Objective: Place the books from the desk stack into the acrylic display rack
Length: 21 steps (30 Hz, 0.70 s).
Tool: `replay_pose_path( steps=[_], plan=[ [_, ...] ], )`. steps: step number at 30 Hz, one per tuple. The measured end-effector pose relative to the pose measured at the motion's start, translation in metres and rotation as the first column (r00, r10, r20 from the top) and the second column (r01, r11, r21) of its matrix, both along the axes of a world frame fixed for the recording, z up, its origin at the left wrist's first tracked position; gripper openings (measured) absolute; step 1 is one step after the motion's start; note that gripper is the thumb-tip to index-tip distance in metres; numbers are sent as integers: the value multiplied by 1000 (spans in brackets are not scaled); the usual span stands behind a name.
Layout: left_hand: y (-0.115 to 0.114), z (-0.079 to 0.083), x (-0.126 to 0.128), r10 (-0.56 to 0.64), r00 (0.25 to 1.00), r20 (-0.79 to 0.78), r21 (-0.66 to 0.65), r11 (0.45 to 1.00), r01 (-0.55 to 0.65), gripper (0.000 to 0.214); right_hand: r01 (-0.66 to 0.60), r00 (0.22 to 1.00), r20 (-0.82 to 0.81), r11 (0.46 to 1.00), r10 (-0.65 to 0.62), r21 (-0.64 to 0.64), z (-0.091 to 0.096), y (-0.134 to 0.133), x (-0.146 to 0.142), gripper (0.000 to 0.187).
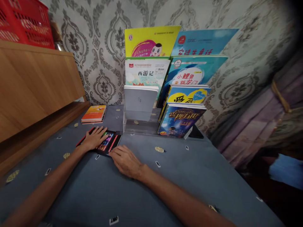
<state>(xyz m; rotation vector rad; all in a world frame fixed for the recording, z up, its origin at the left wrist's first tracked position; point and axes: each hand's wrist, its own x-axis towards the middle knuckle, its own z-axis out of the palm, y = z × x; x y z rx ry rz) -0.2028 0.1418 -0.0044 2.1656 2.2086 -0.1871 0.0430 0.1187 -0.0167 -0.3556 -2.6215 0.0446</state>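
Observation:
A black book (114,142) with red edging and small colourful pictures on its cover lies flat on the blue-grey cloth. My left hand (95,138) rests across its left part, fingers spread over the cover. At the book's near right corner, my right hand (125,161) is closed, with fingertips pinching the edge; the thumb is mostly hidden. Just behind the left hand sits a small stack of books with an orange cover (95,113).
A clear rack (142,127) holds upright books in two columns, including a grey one (139,99) and a dark blue one (181,121). A wooden cabinet (42,88) bears a red basket (30,23) at left. A curtain (253,116) hangs at right.

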Motion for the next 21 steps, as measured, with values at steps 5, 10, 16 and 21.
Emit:
replay_pose_path(
  steps=[5, 10, 16, 21],
  plan=[
    [-14, -3, 22, 28, 999, -28, 44, 999, -27, 59, -30, 999, -38, 999, 29, -16, -3, -4, 11, 20],
    [-22, 3, 49, 35, 998, -58, 93, 995, -30, 56, 8, 998, -57, 998, -12, -69, -1, -5, 24, 23],
    [-26, 6, 84, -48, 998, -31, 194, 979, 54, 53, 44, 999, -13, 994, -46, -102, 4, -6, 33, 20],
    [-30, -3, 95, -163, 986, -31, 261, 951, 165, 47, 120, 991, 65, 988, -114, -98, 4, -2, 26, 20]
  ],
)
